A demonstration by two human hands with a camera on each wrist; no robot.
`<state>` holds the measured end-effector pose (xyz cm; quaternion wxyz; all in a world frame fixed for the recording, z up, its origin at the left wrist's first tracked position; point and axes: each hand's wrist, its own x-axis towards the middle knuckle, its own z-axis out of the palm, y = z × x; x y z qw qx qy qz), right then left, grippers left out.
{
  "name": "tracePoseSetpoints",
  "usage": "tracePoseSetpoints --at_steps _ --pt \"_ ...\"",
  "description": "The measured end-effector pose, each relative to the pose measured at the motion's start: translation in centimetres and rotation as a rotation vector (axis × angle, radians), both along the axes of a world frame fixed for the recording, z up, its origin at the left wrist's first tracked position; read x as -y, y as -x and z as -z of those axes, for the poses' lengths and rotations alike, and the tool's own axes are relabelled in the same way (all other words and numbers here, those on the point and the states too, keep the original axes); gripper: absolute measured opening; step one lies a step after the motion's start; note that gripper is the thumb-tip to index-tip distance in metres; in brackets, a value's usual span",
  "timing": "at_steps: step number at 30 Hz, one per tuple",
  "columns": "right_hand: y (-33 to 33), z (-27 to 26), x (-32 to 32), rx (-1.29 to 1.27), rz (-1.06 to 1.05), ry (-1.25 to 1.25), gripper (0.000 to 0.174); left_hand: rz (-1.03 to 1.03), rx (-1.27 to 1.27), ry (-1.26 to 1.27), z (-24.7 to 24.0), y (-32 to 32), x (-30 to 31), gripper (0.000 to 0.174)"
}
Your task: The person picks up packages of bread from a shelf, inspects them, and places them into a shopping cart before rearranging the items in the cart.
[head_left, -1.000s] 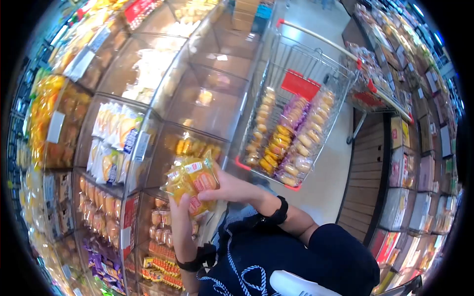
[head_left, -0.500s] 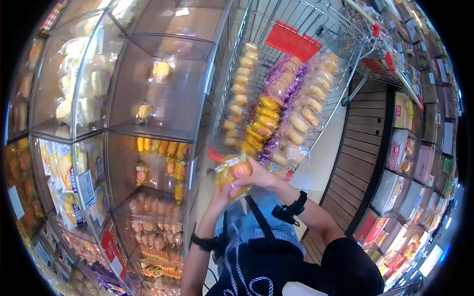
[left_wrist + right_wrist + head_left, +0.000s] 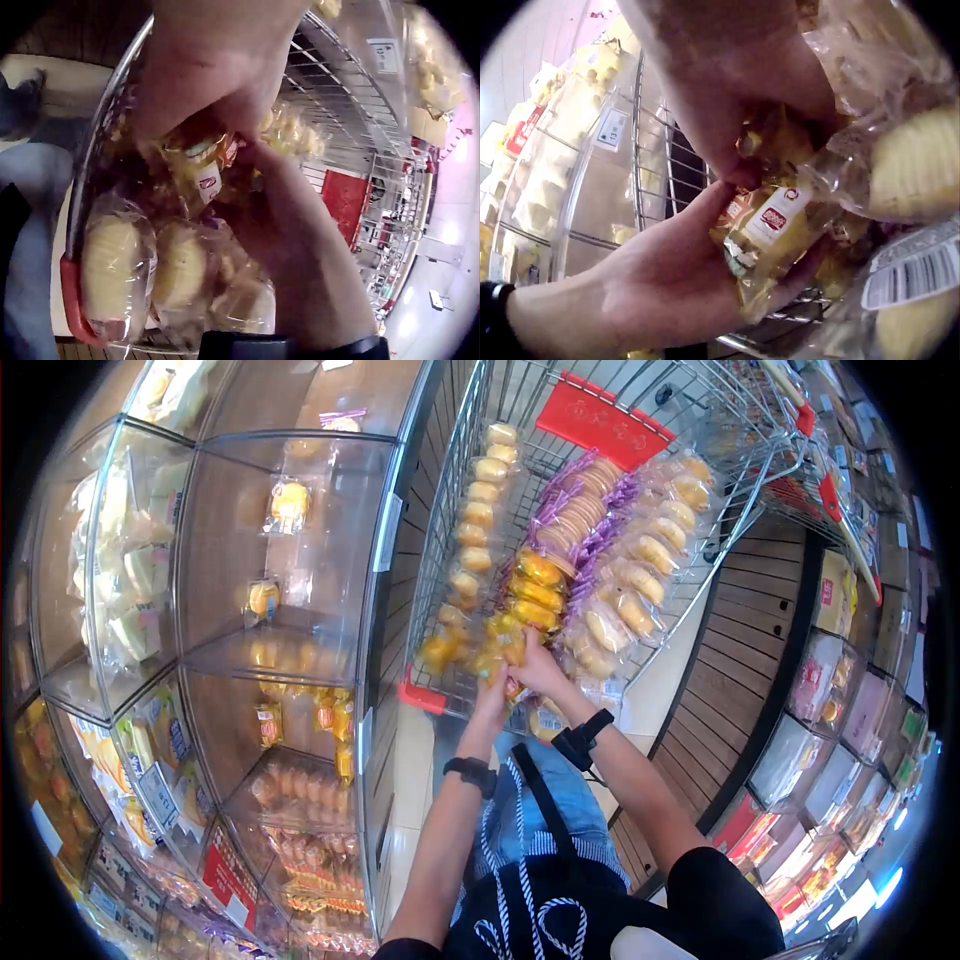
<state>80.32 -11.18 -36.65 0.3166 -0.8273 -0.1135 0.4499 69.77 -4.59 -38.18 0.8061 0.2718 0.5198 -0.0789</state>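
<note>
Over the near end of the shopping cart (image 3: 735, 550), my two hands meet around yellow-wrapped buns. My left hand (image 3: 682, 270) curls its fingers and thumb around a clear-and-yellow bun packet (image 3: 780, 217) with a red-and-white label. Beside it my right hand (image 3: 542, 668) grips yellow packets from above, its fingertips partly hidden among the wrappers. Just beyond the hands, a row of yellow-wrapped buns (image 3: 537, 595) lies in the cart. To its right are long clear bags of pale buns (image 3: 640, 575).
A long bag of small round buns (image 3: 475, 525) lies along the cart's left side. Purple-wrapped round biscuits (image 3: 580, 505) lie behind the yellow buns. Clear shelf bins (image 3: 285, 560) with wrapped breads stand close on the left. A wooden-slat base (image 3: 745, 650) runs along the right.
Both hands have carried the yellow packets from the shelf bin on the left, rightward and down into the near end of the cart. The view has turned toward the cart.
</note>
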Motion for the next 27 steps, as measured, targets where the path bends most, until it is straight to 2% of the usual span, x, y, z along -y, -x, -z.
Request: tracePoseSetpoints --at_steps 1,4,7,10,13,16,19,22,25,27 --pt "0.4 0.6 0.0 0.080 -0.008 -0.028 0.068 0.033 -0.106 -0.043 -0.4 -0.3 0.2 0.050" --pt "1.1 1.0 -0.3 0.194 -0.180 0.025 0.063 -0.056 -0.100 0.041 0.7 -0.2 0.3 0.056" --pt "1.4 -0.3 -1.2 0.262 -0.218 0.122 0.063 0.261 -0.314 -0.226 0.6 -0.7 0.1 0.055" --pt "1.5 -2.2 -1.8 0.411 -0.243 0.173 0.062 0.818 -0.550 -0.868 -0.1 -1.3 1.6 0.053" --pt "1.7 -2.4 -1.9 0.545 -0.314 0.258 0.057 0.233 -0.752 -0.654 -0.5 -2.2 2.4 0.050" --pt "2.0 -2.4 -2.4 0.586 -0.386 0.383 0.057 0.498 -0.711 -0.970 -0.3 -1.3 2.2 0.051" --pt "2.1 -1.8 -2.6 0.568 -0.490 0.393 0.060 0.505 -0.694 -0.716 -2.3 -1.4 0.0 0.050" --pt "2.7 -2.2 -2.5 0.512 -0.558 0.385 0.066 0.577 -0.685 -0.743 -2.4 -1.4 -0.8 0.044" --pt "4.0 -1.8 -1.7 0.421 -0.548 0.407 0.073 0.802 -0.617 -0.757 -2.2 -1.3 -1.6 0.035" --pt "4.3 -1.0 -1.8 0.391 -0.534 0.415 0.077 1.061 -0.511 -0.799 -3.2 -1.6 -3.0 0.030"
